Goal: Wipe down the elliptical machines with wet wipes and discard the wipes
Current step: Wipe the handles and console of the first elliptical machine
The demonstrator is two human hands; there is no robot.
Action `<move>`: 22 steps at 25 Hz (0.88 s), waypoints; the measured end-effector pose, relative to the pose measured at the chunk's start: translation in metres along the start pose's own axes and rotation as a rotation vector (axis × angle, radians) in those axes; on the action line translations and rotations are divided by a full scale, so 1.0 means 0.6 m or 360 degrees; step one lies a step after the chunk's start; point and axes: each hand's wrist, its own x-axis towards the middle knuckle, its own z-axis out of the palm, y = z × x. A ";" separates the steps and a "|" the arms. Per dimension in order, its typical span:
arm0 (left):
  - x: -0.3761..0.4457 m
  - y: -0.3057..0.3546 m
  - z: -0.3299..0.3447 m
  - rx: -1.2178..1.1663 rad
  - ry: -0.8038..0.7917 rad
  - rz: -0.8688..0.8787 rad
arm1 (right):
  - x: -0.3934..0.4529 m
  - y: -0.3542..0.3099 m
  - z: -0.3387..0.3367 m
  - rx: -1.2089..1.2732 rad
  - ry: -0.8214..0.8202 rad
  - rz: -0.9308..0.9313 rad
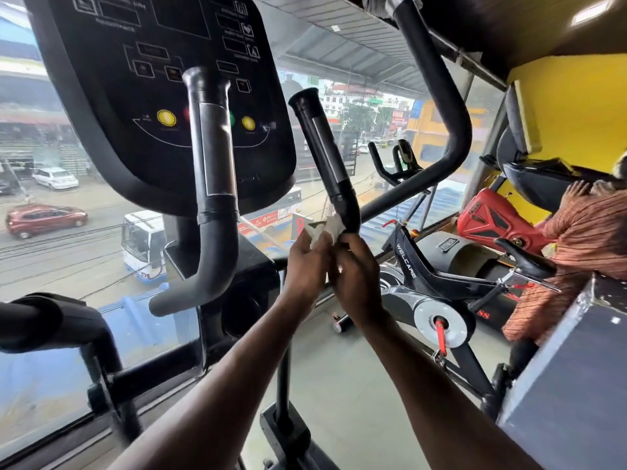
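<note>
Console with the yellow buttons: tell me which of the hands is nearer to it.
Left. The left hand holds the wipe just below and right of the console; the right hand sits farther right, by the base of the handlebar grip.

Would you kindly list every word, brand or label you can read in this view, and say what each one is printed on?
"WELCARE": on the black frame of the spin bike.
"FITNESS", small and only just legible: on a badge on the dark machine behind the bike.
Console labels: too blurred to read.
Street signs and shopfronts through the window: too small to read.
</note>
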 end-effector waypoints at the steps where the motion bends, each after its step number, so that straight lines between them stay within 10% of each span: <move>1: 0.001 -0.003 -0.005 -0.0003 0.0033 -0.0005 | -0.010 -0.004 -0.002 0.0056 -0.0060 0.0023; 7: 0.038 0.004 -0.024 -0.0048 0.0410 -0.0014 | 0.052 -0.022 -0.054 0.0599 0.0295 0.0654; 10: 0.017 0.017 0.019 0.0040 0.0286 0.0221 | 0.105 -0.009 -0.043 0.0942 -0.0167 0.1051; 15: 0.009 -0.041 0.039 0.0339 0.0503 0.0530 | 0.112 0.010 -0.008 0.1133 -0.0314 0.1103; 22: 0.024 -0.027 0.052 0.0070 0.0511 0.0273 | 0.105 0.025 0.001 0.1131 -0.0301 0.0993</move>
